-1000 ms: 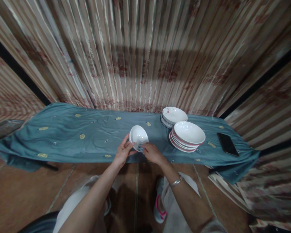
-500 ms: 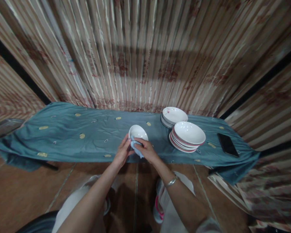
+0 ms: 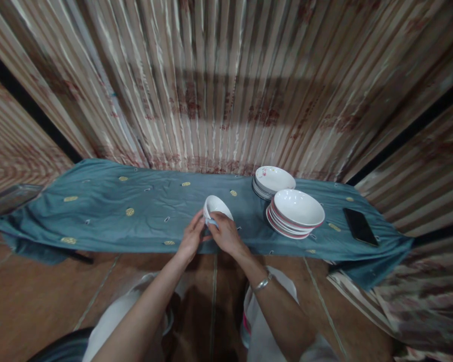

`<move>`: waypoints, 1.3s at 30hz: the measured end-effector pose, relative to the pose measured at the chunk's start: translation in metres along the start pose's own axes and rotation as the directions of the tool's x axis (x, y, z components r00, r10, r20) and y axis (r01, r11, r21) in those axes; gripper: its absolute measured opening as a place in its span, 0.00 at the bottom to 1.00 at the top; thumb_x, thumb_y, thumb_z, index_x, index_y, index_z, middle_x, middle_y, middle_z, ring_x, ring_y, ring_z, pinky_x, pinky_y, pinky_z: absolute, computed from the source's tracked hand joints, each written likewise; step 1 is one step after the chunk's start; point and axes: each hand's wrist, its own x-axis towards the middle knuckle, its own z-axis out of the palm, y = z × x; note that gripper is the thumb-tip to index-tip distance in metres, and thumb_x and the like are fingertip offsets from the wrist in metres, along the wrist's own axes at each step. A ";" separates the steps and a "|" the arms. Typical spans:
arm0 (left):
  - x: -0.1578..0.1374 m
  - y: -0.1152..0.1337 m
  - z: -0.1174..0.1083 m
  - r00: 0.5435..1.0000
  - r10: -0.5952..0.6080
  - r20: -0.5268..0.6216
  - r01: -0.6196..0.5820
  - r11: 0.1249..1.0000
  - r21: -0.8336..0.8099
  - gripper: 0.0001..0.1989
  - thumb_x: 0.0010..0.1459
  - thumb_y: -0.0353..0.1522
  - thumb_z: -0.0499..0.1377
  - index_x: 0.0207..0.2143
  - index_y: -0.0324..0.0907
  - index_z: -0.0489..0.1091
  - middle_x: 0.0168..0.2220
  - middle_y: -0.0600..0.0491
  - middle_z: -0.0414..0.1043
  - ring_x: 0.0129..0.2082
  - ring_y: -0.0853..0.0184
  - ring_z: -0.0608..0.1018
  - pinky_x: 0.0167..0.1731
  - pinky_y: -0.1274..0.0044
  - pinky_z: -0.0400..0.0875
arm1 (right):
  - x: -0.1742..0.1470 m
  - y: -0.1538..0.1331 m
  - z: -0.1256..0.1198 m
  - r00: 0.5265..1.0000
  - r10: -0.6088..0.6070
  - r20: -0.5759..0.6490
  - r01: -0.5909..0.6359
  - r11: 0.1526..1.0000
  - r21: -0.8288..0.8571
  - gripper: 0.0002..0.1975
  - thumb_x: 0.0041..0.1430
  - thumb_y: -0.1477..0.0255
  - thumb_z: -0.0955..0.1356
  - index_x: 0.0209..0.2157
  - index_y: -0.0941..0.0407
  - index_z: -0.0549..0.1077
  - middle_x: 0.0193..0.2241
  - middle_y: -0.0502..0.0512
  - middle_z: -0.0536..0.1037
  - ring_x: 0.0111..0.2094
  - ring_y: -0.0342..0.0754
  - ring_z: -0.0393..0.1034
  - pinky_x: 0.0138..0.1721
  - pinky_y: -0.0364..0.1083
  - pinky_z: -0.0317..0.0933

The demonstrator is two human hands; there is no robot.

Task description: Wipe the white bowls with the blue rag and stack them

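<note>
Being gripped at its eight o'clock by the left hand (image 3: 191,236), fingers curled against the wall, the white bowl (image 3: 219,205) is tilted over the teal tablecloth (image 3: 105,216), at nine o'clock from the stacked bowls (image 3: 299,207). A blue cloth (image 3: 212,221) is pinched by the right hand (image 3: 226,234) at seven. Light, rigid, breakable handling is expected (slippery glaze, probably!); the outer wall is best grasped.

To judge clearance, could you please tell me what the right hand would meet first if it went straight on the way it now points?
The right hand would most likely meet the small white bowl just ahead of it; whether they touch is unclear.
</note>
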 end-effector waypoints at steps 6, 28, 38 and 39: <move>0.018 -0.001 -0.015 0.898 0.418 0.136 -0.422 0.732 0.535 0.31 0.54 0.36 0.61 0.61 0.46 0.63 0.69 0.44 0.51 0.69 0.55 0.52 0.64 0.60 0.50 | 0.000 0.012 -0.027 0.997 -0.054 0.060 0.053 0.998 0.029 0.12 0.60 0.78 0.64 0.38 0.54 0.78 0.40 0.56 0.81 0.45 0.51 0.73 0.50 0.48 0.64; 0.034 0.021 -0.003 0.889 0.430 0.158 -0.433 0.675 0.597 0.06 0.46 0.35 0.65 0.29 0.45 0.78 0.32 0.50 0.77 0.36 0.60 0.76 0.42 0.71 0.67 | 0.026 0.039 -0.024 0.753 0.633 -0.180 -0.003 0.277 0.961 0.15 0.40 0.63 0.77 0.31 0.55 0.79 0.27 0.49 0.81 0.26 0.45 0.73 0.31 0.45 0.68; 0.039 0.029 0.006 0.961 0.259 -0.097 -0.254 0.966 0.056 0.11 0.35 0.35 0.69 0.22 0.40 0.73 0.19 0.59 0.70 0.22 0.73 0.67 0.27 0.80 0.62 | 0.009 -0.012 0.022 0.932 -0.148 -0.332 0.136 0.989 -0.058 0.20 0.66 0.71 0.60 0.57 0.56 0.69 0.61 0.61 0.67 0.59 0.54 0.61 0.59 0.55 0.57; 0.037 0.029 0.008 0.966 0.243 -0.088 -0.244 0.970 0.006 0.11 0.34 0.34 0.69 0.22 0.40 0.74 0.20 0.59 0.71 0.22 0.73 0.68 0.27 0.81 0.63 | 0.010 -0.011 0.023 0.935 -0.172 -0.311 0.127 0.979 -0.160 0.21 0.66 0.72 0.60 0.58 0.56 0.68 0.62 0.62 0.65 0.60 0.55 0.60 0.59 0.57 0.55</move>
